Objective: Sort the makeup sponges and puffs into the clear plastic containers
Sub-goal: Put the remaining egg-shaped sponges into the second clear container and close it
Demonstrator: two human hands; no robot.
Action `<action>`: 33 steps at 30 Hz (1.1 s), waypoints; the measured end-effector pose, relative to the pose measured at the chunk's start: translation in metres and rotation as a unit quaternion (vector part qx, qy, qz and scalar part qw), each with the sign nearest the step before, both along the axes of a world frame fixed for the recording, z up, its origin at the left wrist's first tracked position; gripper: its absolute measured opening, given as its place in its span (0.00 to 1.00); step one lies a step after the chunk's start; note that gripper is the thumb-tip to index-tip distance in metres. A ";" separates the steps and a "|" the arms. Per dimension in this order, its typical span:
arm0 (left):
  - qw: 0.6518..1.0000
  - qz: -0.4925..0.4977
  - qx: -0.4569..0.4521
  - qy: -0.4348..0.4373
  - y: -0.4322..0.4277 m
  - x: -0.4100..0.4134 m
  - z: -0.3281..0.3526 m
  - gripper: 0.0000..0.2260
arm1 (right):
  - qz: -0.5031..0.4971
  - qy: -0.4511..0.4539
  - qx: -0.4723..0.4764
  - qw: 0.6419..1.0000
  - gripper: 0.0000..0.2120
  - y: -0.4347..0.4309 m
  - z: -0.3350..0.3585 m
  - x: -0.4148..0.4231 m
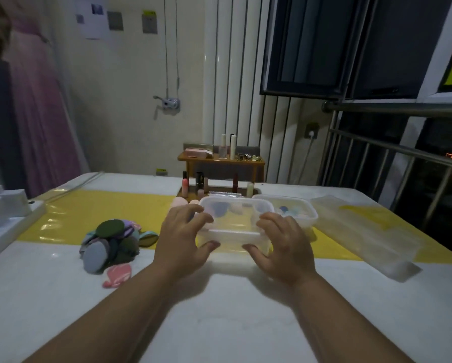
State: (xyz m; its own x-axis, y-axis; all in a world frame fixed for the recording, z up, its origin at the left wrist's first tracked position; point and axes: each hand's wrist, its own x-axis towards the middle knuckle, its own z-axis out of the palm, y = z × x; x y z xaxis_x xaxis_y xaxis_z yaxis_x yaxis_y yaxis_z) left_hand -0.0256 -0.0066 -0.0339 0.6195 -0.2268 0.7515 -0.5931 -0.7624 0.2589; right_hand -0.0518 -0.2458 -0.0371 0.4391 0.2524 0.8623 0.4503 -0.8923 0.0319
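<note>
Currently, in the container-positioning step, the left hand (183, 241) and right hand (283, 246) each grip an end of the near container (232, 218) mid-way across the worktop (219, 326); the next move likely calls for loading the puffs (112, 243) piled left of it.

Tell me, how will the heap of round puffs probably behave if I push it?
The heap of puffs looks loosely stacked, discs leaning at angles, so it would probably slide apart rather than move as one. The puffs look thin and soft, so likely light and bendable.
</note>
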 end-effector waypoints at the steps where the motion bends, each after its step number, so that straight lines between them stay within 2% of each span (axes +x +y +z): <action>1: 0.999 0.001 0.040 -0.024 0.002 -0.001 -0.001 0.20 | 0.003 -0.016 -0.023 1.000 0.19 -0.002 0.000 -0.001; 4: 0.989 -0.039 0.129 -0.060 0.003 -0.005 -0.005 0.19 | 0.000 -0.044 -0.062 0.997 0.16 -0.006 -0.002 -0.005; 7: 0.987 -0.090 0.125 -0.047 0.001 -0.010 -0.010 0.16 | 0.017 -0.030 -0.067 0.997 0.15 -0.005 -0.006 -0.006; 13: 0.976 -0.082 0.179 -0.089 0.001 -0.002 -0.016 0.22 | 0.013 -0.031 -0.090 0.995 0.12 -0.002 -0.011 -0.005; 17: 0.972 -0.073 0.197 -0.109 -0.002 0.005 -0.013 0.25 | 0.003 -0.065 -0.096 0.993 0.15 -0.005 -0.013 0.001; 23: 0.962 -0.079 0.192 -0.177 0.000 0.010 -0.012 0.23 | 0.008 -0.098 -0.123 0.988 0.18 -0.005 -0.009 0.007; 26: 0.959 -0.095 0.166 -0.210 0.001 0.012 -0.012 0.19 | 0.013 -0.109 -0.128 0.986 0.18 -0.003 -0.004 0.004; 33: 0.956 -0.101 0.114 -0.252 0.000 0.015 -0.013 0.17 | 0.030 -0.106 -0.119 0.987 0.18 0.003 -0.001 -0.001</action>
State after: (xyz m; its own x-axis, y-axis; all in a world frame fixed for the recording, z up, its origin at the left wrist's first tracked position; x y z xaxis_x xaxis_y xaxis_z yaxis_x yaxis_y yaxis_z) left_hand -0.0102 -0.0066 -0.0465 0.1180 -0.4973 0.8595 -0.7404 -0.6209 -0.2576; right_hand -0.0533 -0.2424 -0.0385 0.2333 0.4792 0.8461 0.4618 -0.8203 0.3373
